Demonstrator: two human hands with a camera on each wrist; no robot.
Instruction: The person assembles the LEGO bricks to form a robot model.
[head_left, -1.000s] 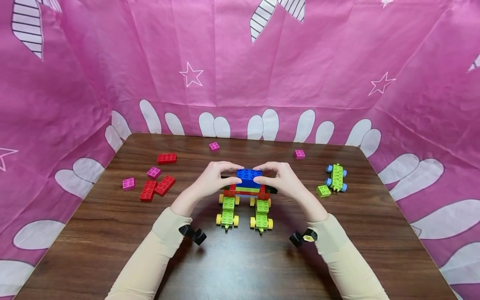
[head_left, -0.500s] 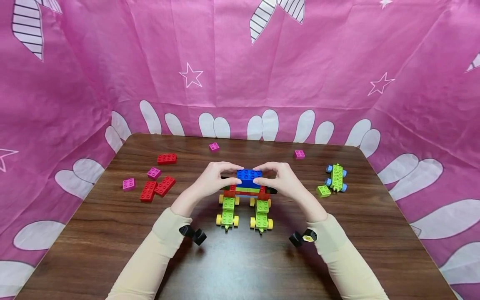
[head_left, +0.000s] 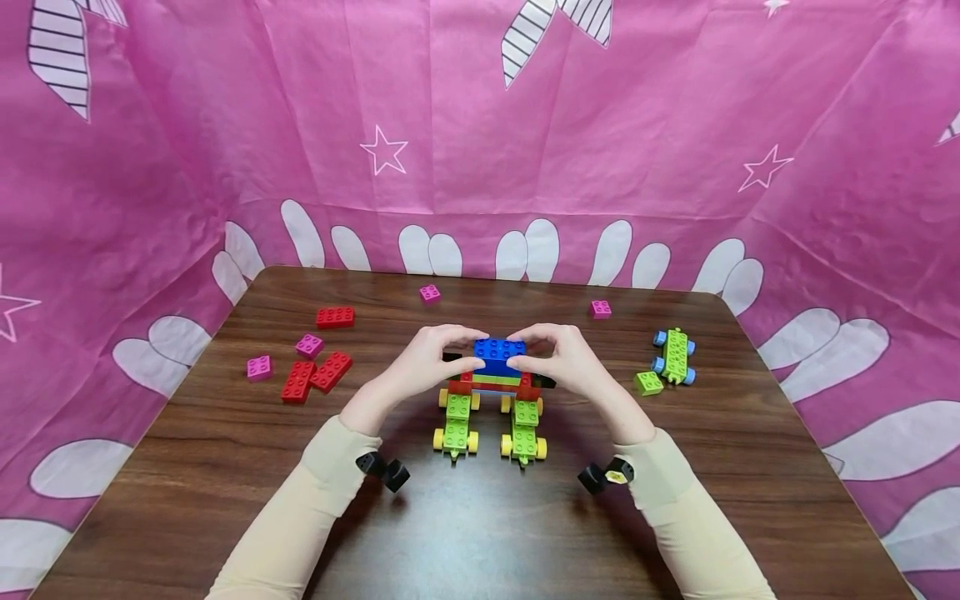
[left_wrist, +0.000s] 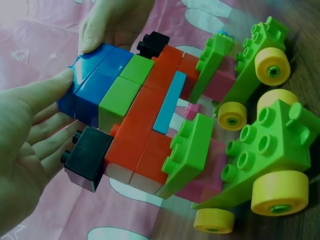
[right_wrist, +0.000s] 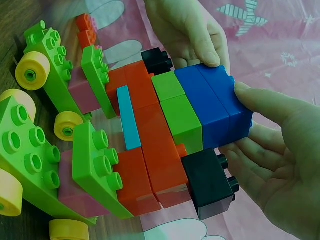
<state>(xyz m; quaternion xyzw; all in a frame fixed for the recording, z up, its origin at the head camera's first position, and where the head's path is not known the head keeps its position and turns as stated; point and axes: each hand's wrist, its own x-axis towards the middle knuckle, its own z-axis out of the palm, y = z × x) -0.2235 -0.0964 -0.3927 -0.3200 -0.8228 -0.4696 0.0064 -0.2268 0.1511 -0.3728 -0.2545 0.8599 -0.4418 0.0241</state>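
Here, my left hand (head_left: 422,360) and right hand (head_left: 568,360) pinch the blue bricks (head_left: 499,355).
Long axis left to right, hands equally near.

The head camera is looking forward and down from above and behind the grip, taking in a wide stretch of table (head_left: 480,533) around it and the pink curtain (head_left: 465,158) beyond. The left wrist camera (head_left: 395,476) is viewing close up from the near left of the grip, facing across toward the right hand (head_left: 562,360), its picture tipping sideways. The right wrist camera (head_left: 592,477) is mirroring that, facing toward the left hand (head_left: 427,360). Both wrist views are sharing the blue bricks (head_left: 499,358) at the grip.
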